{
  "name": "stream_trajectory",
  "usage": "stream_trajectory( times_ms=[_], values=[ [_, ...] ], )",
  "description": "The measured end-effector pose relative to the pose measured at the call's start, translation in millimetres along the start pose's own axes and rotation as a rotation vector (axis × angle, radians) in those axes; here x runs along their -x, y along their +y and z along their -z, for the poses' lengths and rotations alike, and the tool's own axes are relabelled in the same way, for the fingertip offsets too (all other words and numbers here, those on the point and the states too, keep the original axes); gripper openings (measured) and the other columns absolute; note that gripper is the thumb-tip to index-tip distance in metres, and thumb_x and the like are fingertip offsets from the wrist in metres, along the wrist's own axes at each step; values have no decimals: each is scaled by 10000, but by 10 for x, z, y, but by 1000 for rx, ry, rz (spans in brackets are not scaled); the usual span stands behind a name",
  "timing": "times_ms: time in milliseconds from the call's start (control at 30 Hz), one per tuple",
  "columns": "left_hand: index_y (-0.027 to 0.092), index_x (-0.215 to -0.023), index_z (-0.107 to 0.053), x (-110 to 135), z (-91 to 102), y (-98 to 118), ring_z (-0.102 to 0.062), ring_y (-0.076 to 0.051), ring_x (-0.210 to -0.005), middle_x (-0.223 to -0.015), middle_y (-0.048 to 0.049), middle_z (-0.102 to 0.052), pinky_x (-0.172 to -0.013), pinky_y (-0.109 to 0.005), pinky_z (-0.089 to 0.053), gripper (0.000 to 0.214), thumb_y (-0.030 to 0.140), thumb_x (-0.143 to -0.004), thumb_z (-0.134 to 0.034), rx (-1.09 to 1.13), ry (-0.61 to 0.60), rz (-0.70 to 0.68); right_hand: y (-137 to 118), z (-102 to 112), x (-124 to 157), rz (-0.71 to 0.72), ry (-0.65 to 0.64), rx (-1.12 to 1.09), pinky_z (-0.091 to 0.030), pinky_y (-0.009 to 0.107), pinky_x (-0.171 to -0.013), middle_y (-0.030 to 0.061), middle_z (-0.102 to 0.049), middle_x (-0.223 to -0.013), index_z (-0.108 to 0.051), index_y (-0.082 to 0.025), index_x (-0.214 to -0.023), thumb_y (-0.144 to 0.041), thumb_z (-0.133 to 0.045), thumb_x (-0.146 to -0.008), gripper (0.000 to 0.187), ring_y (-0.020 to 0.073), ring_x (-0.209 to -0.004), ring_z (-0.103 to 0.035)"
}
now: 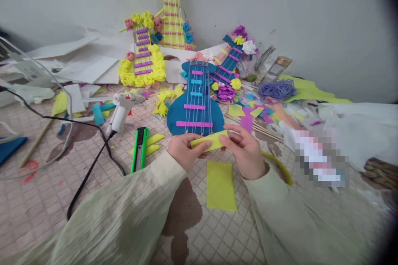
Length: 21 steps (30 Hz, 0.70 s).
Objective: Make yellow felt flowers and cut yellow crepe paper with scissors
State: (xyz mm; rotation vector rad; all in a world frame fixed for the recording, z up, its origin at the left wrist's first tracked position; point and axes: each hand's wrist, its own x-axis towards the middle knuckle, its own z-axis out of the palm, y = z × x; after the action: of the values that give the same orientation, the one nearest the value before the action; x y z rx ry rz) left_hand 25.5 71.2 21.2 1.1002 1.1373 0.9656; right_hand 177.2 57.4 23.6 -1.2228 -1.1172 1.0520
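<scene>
1. Table: top in a diamond pattern, with brown patches.
2. Yellow guitar: upright at the table's far edge, pale strings over pinkish bars.
3. Blue guitar: rounded body, pink and light-blue crossbars under thin strings; directly beyond the hands, filling the space between them and the far edge.
4. Smaller guitar: bordered with yellow paper flowers, near the far edge, left of the blue one.
5. Glue gun: white, on the table's left half; black cord looping toward the left sleeve.
6. Left hand: thumb and fingers pinched on the left end of a paper strip.
7. Right hand: pinched likewise on the right end, only paper between thumb and fingers.
8. Purple yarn: loose heap toward the far right corner.
9. Yellow sheet: rectangular, flat on the table, nearer than the hands.
10. Utility knife: green and black, left of the left hand, beside yellow scraps.
11. The strip: yellow, narrow, slightly tilted, held before the blue guitar's lower end; contact between them cannot be told.
</scene>
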Motion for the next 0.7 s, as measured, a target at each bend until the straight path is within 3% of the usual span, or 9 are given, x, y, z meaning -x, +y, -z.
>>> stream_trajectory(
  times_ms=[467,700],
  values=[
    [101,-723,-645,8,-6,77,-634,-127,-540,-579,-21,-651,-554,-231,-547,149,219,-637,-673,62,-18,106,-45,-1,5,-6,17,-6,-489,271,-546,-2,-649,-681,-557,-175,-919,-285,-678,-631,331,112,-543,-563],
    [110,-765,-657,1,13,25,-629,-121,-531,-579,-21,-653,-553,-227,-541,177,245,-651,-662,15,-19,80,-49,-1,3,-16,18,-14,-482,263,-545,-6,-647,-667,-562,-175,-907,-267,-684,-626,319,105,-532,-556]
  ],
)
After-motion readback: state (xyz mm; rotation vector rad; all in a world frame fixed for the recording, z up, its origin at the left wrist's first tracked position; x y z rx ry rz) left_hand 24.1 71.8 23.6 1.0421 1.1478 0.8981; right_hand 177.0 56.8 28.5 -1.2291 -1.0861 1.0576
